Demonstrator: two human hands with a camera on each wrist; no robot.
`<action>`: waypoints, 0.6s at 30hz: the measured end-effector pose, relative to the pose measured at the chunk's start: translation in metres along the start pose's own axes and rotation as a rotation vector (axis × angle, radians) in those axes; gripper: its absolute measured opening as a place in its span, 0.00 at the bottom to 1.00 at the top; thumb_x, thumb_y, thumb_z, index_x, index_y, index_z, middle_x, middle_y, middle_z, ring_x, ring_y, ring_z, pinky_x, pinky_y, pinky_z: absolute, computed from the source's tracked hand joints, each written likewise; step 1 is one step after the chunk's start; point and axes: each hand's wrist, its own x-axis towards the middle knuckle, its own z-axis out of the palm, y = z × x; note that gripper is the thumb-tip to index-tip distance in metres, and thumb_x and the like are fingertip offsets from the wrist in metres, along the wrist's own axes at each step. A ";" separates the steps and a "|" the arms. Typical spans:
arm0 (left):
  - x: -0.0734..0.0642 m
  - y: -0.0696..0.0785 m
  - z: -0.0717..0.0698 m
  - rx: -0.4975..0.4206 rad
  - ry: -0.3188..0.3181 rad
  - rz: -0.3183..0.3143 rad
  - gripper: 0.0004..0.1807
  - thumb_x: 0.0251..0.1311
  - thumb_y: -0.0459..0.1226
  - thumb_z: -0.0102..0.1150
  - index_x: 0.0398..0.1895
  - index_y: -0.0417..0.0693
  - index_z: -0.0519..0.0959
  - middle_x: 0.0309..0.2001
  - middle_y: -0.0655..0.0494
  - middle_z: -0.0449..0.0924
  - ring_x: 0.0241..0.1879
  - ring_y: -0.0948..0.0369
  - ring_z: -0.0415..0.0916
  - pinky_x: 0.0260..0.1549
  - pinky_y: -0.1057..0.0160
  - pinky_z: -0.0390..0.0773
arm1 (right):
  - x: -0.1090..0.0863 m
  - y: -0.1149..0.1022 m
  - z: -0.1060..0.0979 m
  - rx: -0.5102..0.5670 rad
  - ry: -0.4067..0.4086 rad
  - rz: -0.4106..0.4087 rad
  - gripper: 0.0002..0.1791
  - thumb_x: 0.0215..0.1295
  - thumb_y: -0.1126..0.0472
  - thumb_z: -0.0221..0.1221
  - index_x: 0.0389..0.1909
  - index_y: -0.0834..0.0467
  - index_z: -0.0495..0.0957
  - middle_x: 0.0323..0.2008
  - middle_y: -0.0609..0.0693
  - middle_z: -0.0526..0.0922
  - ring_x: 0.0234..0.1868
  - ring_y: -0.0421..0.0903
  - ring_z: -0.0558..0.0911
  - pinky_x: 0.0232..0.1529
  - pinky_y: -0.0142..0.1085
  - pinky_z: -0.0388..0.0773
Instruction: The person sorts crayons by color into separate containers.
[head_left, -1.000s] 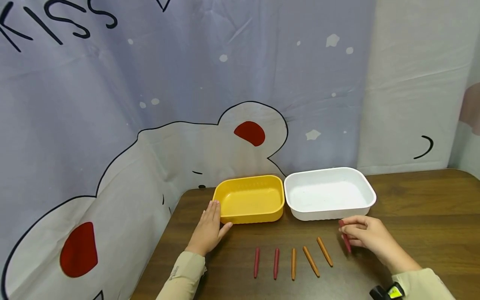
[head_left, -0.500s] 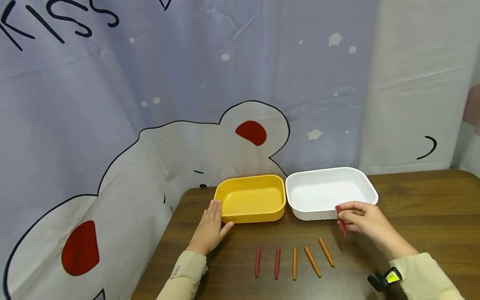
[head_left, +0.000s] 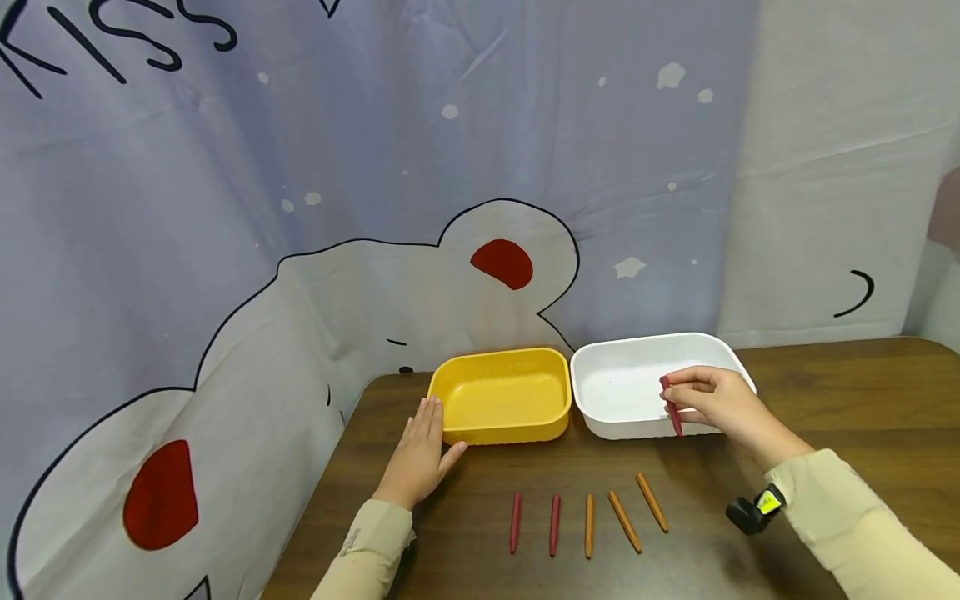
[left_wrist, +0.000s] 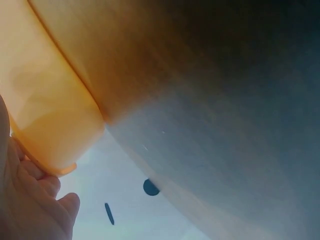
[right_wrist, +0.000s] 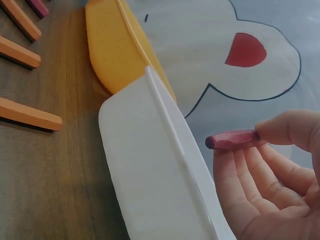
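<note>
Head view: one table (head_left: pixel 840 408), one white tray (head_left: pixel 618 385), one yellow tray (head_left: pixel 501 393). My left hand (head_left: pixel 415 463) touches yellow, fingers straight; my right hand (head_left: pixel 722 403) pinches one red crayon (head_left: pixel 672 410) over white's near rim, long axis pointing away, slightly left. Three orange crayons (head_left: pixel 589 527) and two red ones (head_left: pixel 515 523) lie nearer.

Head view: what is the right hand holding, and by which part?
The right hand pinches a dark red stick toward its upper end in the picture.

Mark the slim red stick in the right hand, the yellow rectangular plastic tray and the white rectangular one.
Red stick (right_wrist: pixel 233 140): right wrist view, visible middle.
Yellow tray (head_left: pixel 504 402): head view, inner floor.
White tray (head_left: pixel 624 388): head view, inner floor.
</note>
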 end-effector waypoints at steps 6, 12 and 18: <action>0.000 0.000 -0.001 0.004 0.010 0.009 0.45 0.75 0.55 0.50 0.77 0.28 0.52 0.77 0.33 0.52 0.78 0.43 0.46 0.72 0.40 0.56 | 0.017 -0.001 0.001 -0.042 -0.004 0.028 0.22 0.70 0.64 0.60 0.56 0.79 0.73 0.41 0.54 0.86 0.37 0.38 0.85 0.41 0.34 0.85; -0.002 0.000 -0.003 -0.008 0.020 0.020 0.45 0.74 0.54 0.52 0.77 0.27 0.53 0.77 0.32 0.53 0.78 0.41 0.48 0.71 0.38 0.57 | 0.032 -0.001 0.003 -0.071 -0.008 0.054 0.23 0.70 0.64 0.60 0.56 0.79 0.72 0.38 0.54 0.86 0.35 0.40 0.85 0.41 0.34 0.86; -0.002 0.001 -0.002 -0.008 0.025 0.012 0.45 0.74 0.54 0.51 0.77 0.28 0.52 0.77 0.32 0.53 0.78 0.41 0.48 0.72 0.39 0.56 | 0.047 0.000 0.011 -0.049 -0.016 0.079 0.21 0.69 0.67 0.58 0.55 0.80 0.72 0.38 0.56 0.85 0.35 0.42 0.85 0.42 0.37 0.86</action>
